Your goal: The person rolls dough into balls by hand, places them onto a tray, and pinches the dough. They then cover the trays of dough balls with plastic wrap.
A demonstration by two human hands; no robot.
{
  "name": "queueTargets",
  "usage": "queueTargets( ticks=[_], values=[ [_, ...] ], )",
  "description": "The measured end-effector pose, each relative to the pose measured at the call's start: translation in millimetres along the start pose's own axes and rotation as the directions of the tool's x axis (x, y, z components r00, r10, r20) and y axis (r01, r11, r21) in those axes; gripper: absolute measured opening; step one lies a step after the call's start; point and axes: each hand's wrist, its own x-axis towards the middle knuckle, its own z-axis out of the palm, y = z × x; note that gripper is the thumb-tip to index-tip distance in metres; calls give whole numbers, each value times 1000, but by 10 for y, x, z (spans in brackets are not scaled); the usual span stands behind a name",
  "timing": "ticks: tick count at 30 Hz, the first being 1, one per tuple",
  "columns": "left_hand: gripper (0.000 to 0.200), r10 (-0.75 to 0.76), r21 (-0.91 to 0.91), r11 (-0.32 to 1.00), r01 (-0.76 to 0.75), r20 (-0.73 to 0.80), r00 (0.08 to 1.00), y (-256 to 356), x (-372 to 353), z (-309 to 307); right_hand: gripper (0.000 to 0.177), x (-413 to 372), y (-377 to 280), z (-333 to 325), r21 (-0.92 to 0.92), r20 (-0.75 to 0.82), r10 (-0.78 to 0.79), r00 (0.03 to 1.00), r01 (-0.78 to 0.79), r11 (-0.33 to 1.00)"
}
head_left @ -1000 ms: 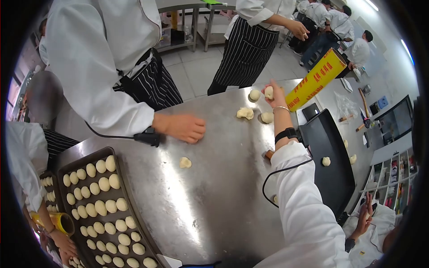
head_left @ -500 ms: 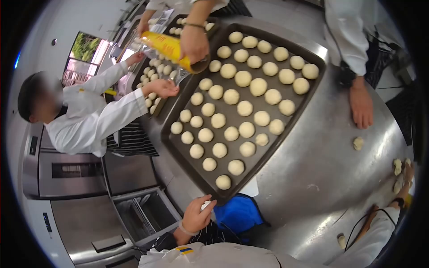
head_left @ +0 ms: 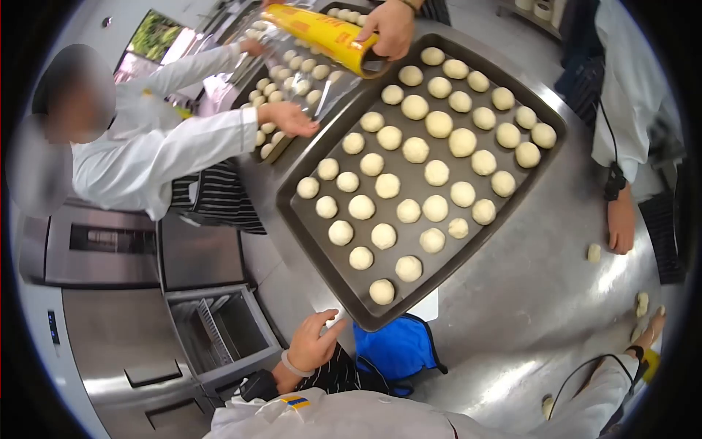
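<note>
My left hand (head_left: pixel 313 342) is beside the near corner of a dark baking tray (head_left: pixel 371 320), fingers apart, just off the rim. Rows of round dough balls (head_left: pixel 436 173) sit on this tray. Far to the right, at the edge of view, my right hand (head_left: pixel 649 333) rests low over the steel table by a small piece of dough (head_left: pixel 642 304). Its fingers are too distorted to read. A blue cloth bag (head_left: pixel 395 345) lies under the tray's near corner.
A co-worker's hand (head_left: pixel 391 29) holds a yellow cling film roll (head_left: pixel 325 33); another person's hand (head_left: pixel 291 119) pulls clear film over a second tray of dough balls. At right, a third person's hand (head_left: pixel 621 223) rests by a dough piece (head_left: pixel 594 253). An open drawer (head_left: pixel 227 333) stands lower left.
My left hand has let go of the tray's corner. The view has shifted, so the tray appears further right. Film is stretched wider from the yellow roll over the second tray.
</note>
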Motion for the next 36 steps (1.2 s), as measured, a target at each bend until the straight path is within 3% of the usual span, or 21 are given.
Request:
queueTargets(
  ticks=[1,2,3,4,5,6,8,9,11,12,13,14,15,16,17,20,22,24,26,30,36],
  values=[
    [43,32,-21,999,-32,18,999,-7,-3,-1,54,-45,85,-123,587,200,287,937,-349,730],
    [41,14,-33,999,-15,-11,1000,-1,7,8,50,-176,-101,-424,841,480,367,797,-537,64],
    [40,0,-50,999,-2,-42,999,-6,43,29,38,-387,-321,-601,897,427,357,831,-341,-280],
    [40,47,-81,995,-50,-35,998,-20,88,64,36,-638,-563,-768,888,309,172,935,-219,-405],
    [39,83,-120,989,-87,-37,996,-17,123,99,38,-940,-828,-890,764,130,-273,953,-272,-586],
    [39,110,-152,982,-116,-47,993,-12,162,115,39,-1475,-1637,-1250,652,43,-383,923,-316,-689],
    [36,164,-201,965,-167,-32,986,32,310,90,37,-2680,-3164,-1924,496,121,-584,803,-558,-665],
    [33,156,-341,926,-165,-53,986,70,387,82,34,-3236,-3801,-2113,581,299,-317,900,-435,-688],
    [32,75,-641,764,-73,-25,997,178,616,-14,30,-3859,-4224,-2207,515,479,-370,796,-596,-615],
    [34,14,-778,628,18,35,999,247,749,-99,32,-4732,-5156,-2415,635,461,-640,615,-732,-247],
    [38,-10,-921,373,113,118,993,244,836,-56,35,-5201,-5674,-2822,724,460,-713,529,-689,-44],
    [42,-7,-974,85,210,211,978,195,904,-36,39,-5528,-5986,-2875,705,494,-805,327,-693,151],
    [42,12,-974,75,212,213,977,110,976,-102,42,-5828,-6303,-3011,796,442,-855,270,-558,236],
    [45,56,-921,-227,315,311,949,10,1049,-175,45,-6094,-6605,-3129,864,406,-894,192,-400,306],
    [48,122,-768,-504,395,390,913,-101,1092,-240,47,-6306,-6831,-3226,945,325,-917,230,-115,306],
    [46,137,-744,-448,496,491,860,-637,1079,-453,48,-6606,-7306,-3502,873,435,-880,190,150,464],
    [44,141,-698,-503,510,516,845,-1034,1032,-390,40,-6614,-7534,-3457,898,419,-890,179,62,435],
    [41,124,-688,-544,481,501,856,-1328,1029,-388,36,-6573,-7648,-3085,781,440,-877,195,-565,266],
    [41,107,-681,-549,484,518,849,-1499,1080,-497,35,-6525,-7825,-2913,472,470,-837,278,-881,-28],
    [44,103,-678,-572,461,498,861,-1761,1147,-629,40,-6507,-7932,-2858,331,437,-855,279,-934,-135],
    [48,138,-724,-512,462,461,876,-1935,1192,-661,46,-6459,-8077,-2945,542,432,-843,322,-839,-43]
  ],
)
